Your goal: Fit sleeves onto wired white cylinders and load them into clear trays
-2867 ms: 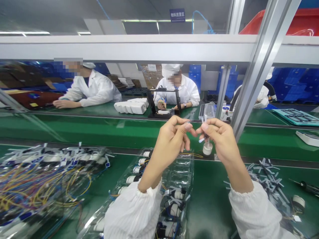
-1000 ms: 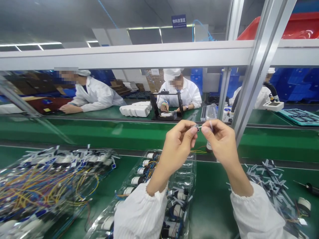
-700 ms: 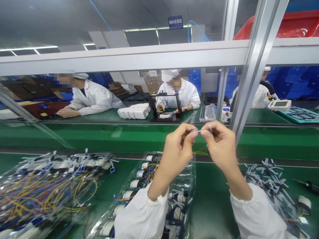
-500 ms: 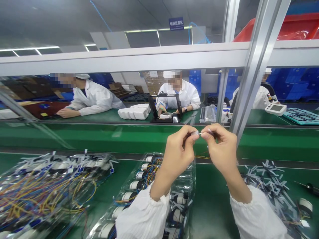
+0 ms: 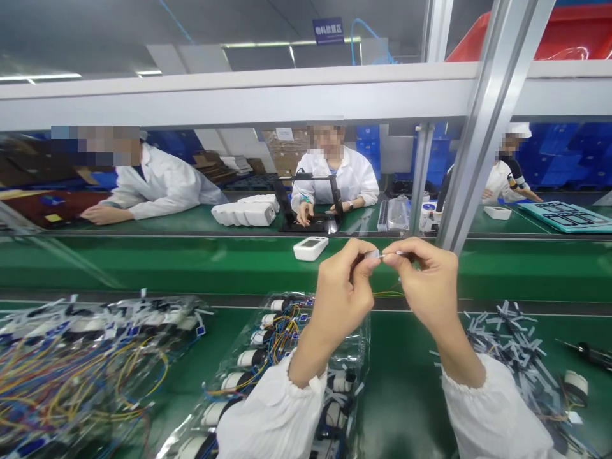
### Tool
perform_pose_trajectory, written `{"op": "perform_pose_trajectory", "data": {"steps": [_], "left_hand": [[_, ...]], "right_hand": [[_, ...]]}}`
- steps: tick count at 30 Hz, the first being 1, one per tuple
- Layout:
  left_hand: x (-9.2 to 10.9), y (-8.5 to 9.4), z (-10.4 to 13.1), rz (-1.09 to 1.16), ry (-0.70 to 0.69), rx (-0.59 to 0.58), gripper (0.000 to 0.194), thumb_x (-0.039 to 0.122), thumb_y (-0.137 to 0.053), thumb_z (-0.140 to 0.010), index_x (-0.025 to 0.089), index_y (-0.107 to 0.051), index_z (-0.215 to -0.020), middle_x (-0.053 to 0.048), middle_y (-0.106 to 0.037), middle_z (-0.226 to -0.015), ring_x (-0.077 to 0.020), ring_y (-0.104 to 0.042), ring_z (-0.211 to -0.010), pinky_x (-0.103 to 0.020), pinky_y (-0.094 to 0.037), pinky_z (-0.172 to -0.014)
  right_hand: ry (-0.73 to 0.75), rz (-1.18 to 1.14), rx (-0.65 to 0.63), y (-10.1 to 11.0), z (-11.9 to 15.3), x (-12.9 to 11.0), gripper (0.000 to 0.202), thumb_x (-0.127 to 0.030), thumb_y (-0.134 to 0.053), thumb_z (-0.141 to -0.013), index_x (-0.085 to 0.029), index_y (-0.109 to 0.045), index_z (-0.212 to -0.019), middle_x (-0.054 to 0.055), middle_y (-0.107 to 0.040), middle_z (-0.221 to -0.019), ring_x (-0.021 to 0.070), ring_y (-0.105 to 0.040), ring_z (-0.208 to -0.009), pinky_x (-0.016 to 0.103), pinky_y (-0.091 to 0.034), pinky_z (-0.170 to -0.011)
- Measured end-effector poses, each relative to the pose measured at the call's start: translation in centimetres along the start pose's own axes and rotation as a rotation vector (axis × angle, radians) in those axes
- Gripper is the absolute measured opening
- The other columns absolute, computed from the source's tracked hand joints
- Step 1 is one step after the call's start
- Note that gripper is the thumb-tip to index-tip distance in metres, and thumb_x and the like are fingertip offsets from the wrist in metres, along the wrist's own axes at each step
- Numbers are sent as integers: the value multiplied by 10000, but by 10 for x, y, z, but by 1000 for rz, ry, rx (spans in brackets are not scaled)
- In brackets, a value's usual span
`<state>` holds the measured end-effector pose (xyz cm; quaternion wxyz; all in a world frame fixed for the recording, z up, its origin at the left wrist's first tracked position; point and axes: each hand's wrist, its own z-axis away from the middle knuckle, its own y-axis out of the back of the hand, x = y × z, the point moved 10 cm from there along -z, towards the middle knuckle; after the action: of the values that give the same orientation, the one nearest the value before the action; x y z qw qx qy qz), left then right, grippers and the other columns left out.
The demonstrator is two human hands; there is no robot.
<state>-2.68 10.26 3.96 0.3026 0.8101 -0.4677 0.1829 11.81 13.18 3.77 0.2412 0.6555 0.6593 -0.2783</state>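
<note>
Both hands are raised over the bench, fingertips almost meeting. My left hand is closed in a pinch on a small whitish piece. Facing it, my right hand pinches a thin pale piece, mostly covered by the fingers. Where the two pieces come close, I cannot tell whether they are joined. Thin yellow wires show behind the right hand. Below the left forearm lies a clear plastic tray with white-and-black cylindrical parts and coloured wires.
Wired parts cover the bench at left. At right are a heap of pale strips, one cylindrical part and a screwdriver. A white device with a screen sits on the green belt. Co-workers sit beyond; a metal post stands at right.
The white device has come out of the co-worker's black frame onto the belt. Another device at far right is lower. The view has shifted slightly; my hands keep their pinch.
</note>
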Motion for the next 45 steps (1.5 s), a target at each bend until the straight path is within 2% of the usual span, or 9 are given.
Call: {"op": "perform_pose_trajectory", "data": {"steps": [7, 12, 17, 21, 27, 30, 33, 39, 45], "left_hand": [[4, 2, 1, 23, -30, 20, 137, 136, -501, -982, 179, -582, -880, 29, -524, -703, -101, -470, -611, -241, -368, -595], [-11, 5, -1, 242, 193, -99, 200, 299, -559, -1006, 171, -595, -856, 37, -467, -649, -89, -390, -535, -223, -316, -486], [-24, -7, 4, 431, 410, -269, 360, 491, -638, -969, 166, -565, -832, 53, -415, -635, -63, -318, -480, -201, -246, -420], [-30, -13, 7, 489, 476, -278, 406, 537, -674, -939, 170, -545, -822, 62, -396, -636, -51, -303, -468, -191, -227, -418], [-26, -11, 5, 411, 415, -154, 272, 368, -628, -962, 175, -552, -786, 50, -411, -614, -70, -328, -490, -199, -264, -437], [-20, -8, 4, 337, 359, -101, 193, 282, -582, -964, 172, -583, -806, 35, -445, -626, -87, -360, -523, -210, -285, -463], [-16, -5, 4, 299, 327, -58, 189, 268, -557, -976, 176, -582, -813, 30, -452, -642, -95, -376, -541, -225, -308, -490], [-7, 3, 6, 143, 241, 27, 186, 245, -521, -999, 191, -549, -823, 24, -480, -686, -110, -403, -562, -254, -314, -529], [8, 3, 6, -15, 95, 36, 151, 138, -476, -982, 202, -529, -855, 32, -516, -695, -119, -435, -585, -268, -321, -587]], "right_hand": [[6, 37, 5, -1, 3, -4, 185, -66, -718, -832, -223, -775, -750, -13, -778, -754, 163, -700, -686, 283, -531, -632], [-4, 30, -141, -8, -4, -4, 74, -168, -765, -873, -217, -771, -818, 3, -773, -804, 172, -687, -710, 306, -539, -664], [155, 190, -287, -13, -8, -14, 102, -151, -723, -923, -210, -701, -843, -2, -713, -822, 155, -626, -731, 307, -502, -701], [293, 258, -289, -15, -6, -24, 160, -106, -664, -947, -214, -675, -830, 11, -712, -826, 175, -619, -775, 330, -493, -723], [425, 324, -239, -17, 1, -36, 239, -69, -593, -976, -216, -654, -798, 16, -697, -756, 185, -597, -748, 338, -485, -691], [433, 327, -207, -15, 2, -39, 269, -34, -566, -973, -211, -650, -789, 23, -705, -757, 184, -596, -748, 337, -486, -691], [403, 310, -163, -15, 2, -37, 271, -35, -575, -965, -217, -659, -782, 21, -715, -757, 185, -591, -739, 343, -482, -693], [292, 253, -53, -12, 4, -29, 254, -44, -622, -916, -228, -691, -755, 8, -738, -745, 183, -610, -713, 336, -484, -661], [-29, 130, -60, -7, 1, -2, 125, -123, -719, -820, -202, -744, -725, -1, -729, -714, 155, -620, -648, 285, -489, -607]]}}
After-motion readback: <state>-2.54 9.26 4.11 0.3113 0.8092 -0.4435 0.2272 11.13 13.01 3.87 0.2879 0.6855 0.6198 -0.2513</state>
